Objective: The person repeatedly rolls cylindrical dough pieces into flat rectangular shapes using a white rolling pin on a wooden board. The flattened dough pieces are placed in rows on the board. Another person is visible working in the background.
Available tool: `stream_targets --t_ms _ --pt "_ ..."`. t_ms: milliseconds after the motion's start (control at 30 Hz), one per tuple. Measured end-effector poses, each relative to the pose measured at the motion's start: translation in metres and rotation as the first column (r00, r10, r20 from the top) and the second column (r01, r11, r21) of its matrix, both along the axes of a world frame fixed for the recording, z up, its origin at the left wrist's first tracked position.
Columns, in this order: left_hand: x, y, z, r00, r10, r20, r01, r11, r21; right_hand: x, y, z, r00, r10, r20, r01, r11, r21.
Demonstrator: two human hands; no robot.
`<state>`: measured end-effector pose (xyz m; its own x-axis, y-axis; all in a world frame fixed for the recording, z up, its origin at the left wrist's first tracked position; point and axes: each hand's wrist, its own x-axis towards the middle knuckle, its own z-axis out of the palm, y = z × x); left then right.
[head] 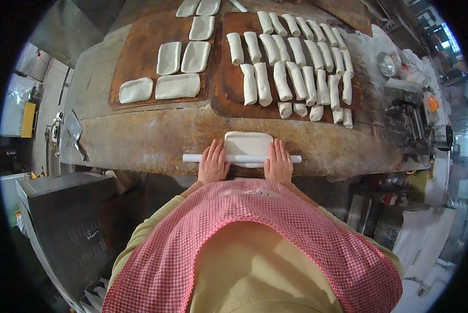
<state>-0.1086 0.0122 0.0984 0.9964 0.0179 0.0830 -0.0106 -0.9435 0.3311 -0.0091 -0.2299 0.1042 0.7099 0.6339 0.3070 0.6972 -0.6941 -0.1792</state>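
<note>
A white rolling pin (246,158) lies crosswise over the near part of a flattened, roughly rectangular piece of dough (248,144) at the table's front edge. My left hand (214,161) rests on the pin left of the dough, fingers stretched forward over it. On the right, my right hand (279,161) lies on the pin in the same way, its fingers beside the dough's right edge. Both palms press from above, and neither hand is wrapped round the pin. The pin's ends stick out past both hands.
Several flattened dough pieces (178,86) lie on a brown board (134,51) at the back left. Rolled dough lengths (282,81) fill another brown board (234,107) at the back right. A scraper-like tool (75,127) lies left; a metal bowl (386,64) stands far right.
</note>
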Motion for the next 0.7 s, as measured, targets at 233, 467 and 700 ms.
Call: stream_targets --t_ms 233,467,700 --pt "-0.024 0.072 0.003 0.985 -0.094 -0.143 0.094 0.996 -0.003 0.055 0.038 -0.002 0.837 -0.233 -0.496 0.197 0.972 -0.124" --pt "-0.081 0.245 0.002 0.933 0.242 0.266 -0.272 0.959 0.081 0.045 0.089 0.046 0.806 0.115 -0.581 -0.092 0.993 0.069" --pt "-0.088 0.280 -0.032 0.867 0.428 0.256 -0.440 0.898 -0.013 0.119 0.246 0.120 0.766 0.288 -0.575 -0.213 0.957 0.196"
